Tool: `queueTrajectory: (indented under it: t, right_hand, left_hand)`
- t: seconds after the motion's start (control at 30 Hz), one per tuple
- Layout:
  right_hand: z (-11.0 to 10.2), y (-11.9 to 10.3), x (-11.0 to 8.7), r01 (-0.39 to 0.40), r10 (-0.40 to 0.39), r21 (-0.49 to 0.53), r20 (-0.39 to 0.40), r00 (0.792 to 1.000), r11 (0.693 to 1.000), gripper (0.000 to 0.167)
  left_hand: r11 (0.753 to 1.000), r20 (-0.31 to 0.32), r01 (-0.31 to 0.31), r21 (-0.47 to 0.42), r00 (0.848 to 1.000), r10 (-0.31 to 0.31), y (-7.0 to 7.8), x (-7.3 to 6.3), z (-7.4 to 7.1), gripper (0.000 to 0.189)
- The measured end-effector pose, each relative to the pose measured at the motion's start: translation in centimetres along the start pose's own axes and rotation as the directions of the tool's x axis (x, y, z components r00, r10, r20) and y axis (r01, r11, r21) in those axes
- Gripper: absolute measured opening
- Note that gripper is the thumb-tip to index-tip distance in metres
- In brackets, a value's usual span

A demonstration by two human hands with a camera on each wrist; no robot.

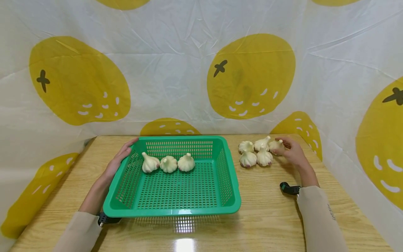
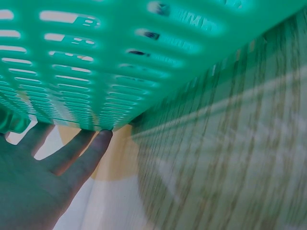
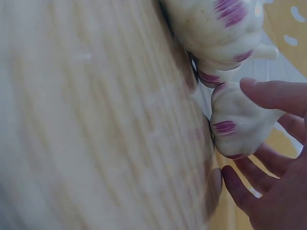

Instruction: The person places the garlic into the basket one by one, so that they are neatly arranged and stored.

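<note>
A green plastic basket [image 1: 171, 212] with slotted walls stands on the table, three garlic bulbs [image 1: 168, 164] in a row inside it. My left hand [image 1: 117, 161] rests against its left side near the far corner; in the left wrist view the spread, fairly straight fingers [image 2: 79, 160] touch the slotted wall. To the right of the basket lies a cluster of several garlic bulbs [image 1: 248, 159]. My right hand [image 1: 293, 151] holds the rightmost garlic bulb [image 3: 244, 120], thumb on one side and fingers around the other. That bulb appears still down at the table surface.
The wooden table [image 1: 261, 199] extends in front of the basket and the cluster. A white curtain [image 1: 170, 87] with yellow fruit prints hangs behind and along both sides. Each wrist carries a black strapped device [image 1: 289, 189].
</note>
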State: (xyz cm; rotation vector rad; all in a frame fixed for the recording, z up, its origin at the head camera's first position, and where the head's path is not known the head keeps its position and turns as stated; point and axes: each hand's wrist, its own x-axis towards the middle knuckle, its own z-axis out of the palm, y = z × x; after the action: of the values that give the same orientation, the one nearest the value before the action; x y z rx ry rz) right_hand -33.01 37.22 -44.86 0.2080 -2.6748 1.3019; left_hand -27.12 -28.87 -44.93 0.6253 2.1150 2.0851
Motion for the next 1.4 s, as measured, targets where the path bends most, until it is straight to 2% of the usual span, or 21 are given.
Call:
queueTrajectory:
  t: [0.23, 0.5, 0.77, 1.3, 1.4]
  right_hand:
    - [-0.1, -0.1, -0.2, -0.018, 0.020, -0.048, 0.032, 0.999, 0.999, 0.061]
    - [-0.5, -0.7, -0.5, -0.032, 0.035, -0.045, 0.051, 0.998, 0.998, 0.061]
    - [-0.8, -0.4, -0.4, -0.058, 0.061, -0.049, 0.063, 0.996, 0.997, 0.059]
    - [-0.6, 0.3, -0.4, 0.012, -0.008, -0.076, 0.051, 0.999, 0.997, 0.052]
    - [-0.6, 0.1, -0.5, 0.006, -0.003, -0.072, 0.045, 0.999, 0.997, 0.052]
  left_hand:
    - [1.000, -0.010, -0.003, 0.016, 1.000, 0.003, 0.0, 0.0, 0.0, 0.055]
    - [1.000, -0.010, -0.005, 0.021, 1.000, 0.005, 0.0, 0.0, 0.0, 0.055]
    - [1.000, -0.007, -0.005, 0.015, 1.000, 0.005, 0.1, 0.0, 0.0, 0.055]
    - [1.000, -0.013, -0.003, 0.015, 1.000, 0.003, 0.0, -0.1, 0.1, 0.055]
    - [1.000, -0.014, -0.004, 0.022, 1.000, 0.005, 0.0, -0.1, 0.1, 0.055]
